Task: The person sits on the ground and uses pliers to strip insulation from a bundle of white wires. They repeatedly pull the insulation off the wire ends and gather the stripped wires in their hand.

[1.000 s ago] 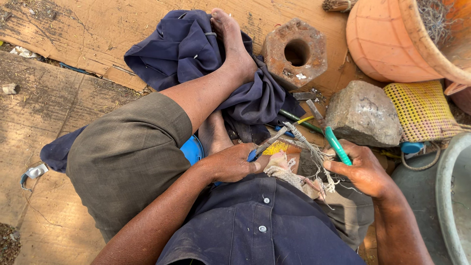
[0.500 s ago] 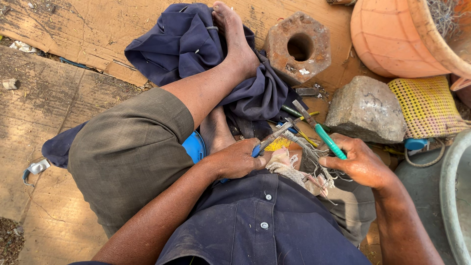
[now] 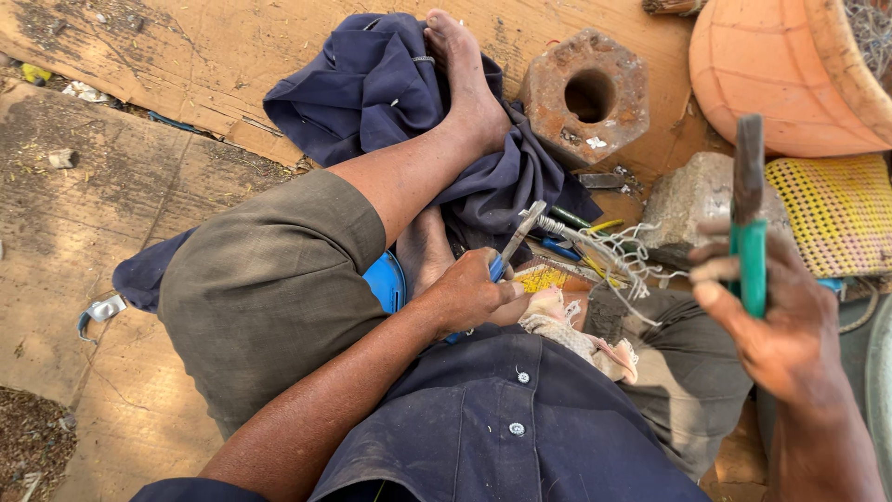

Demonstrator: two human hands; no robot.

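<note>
My left hand (image 3: 472, 296) grips blue-handled pliers (image 3: 513, 244) whose metal jaws pinch the end of a bundle of thin grey wires (image 3: 609, 256) lying over my lap. My right hand (image 3: 773, 311) is raised at the right, closed around a green-handled tool (image 3: 747, 218) that points upward, apart from the wires. I sit on the ground with my left leg stretched out, the bare foot (image 3: 465, 74) resting on a dark blue cloth (image 3: 381, 88). A pale rag (image 3: 576, 330) lies on my lap.
A hexagonal rusty block with a round hole (image 3: 585, 93) sits beyond the wires, a grey stone (image 3: 692, 200) to its right. An orange clay pot (image 3: 771, 79) and a yellow mesh pad (image 3: 836, 214) are at the far right. Cardboard (image 3: 121, 186) covers the ground.
My right hand has lifted the green-handled tool up and to the right, away from the wires. My left hand keeps the pliers on the wire bundle.
</note>
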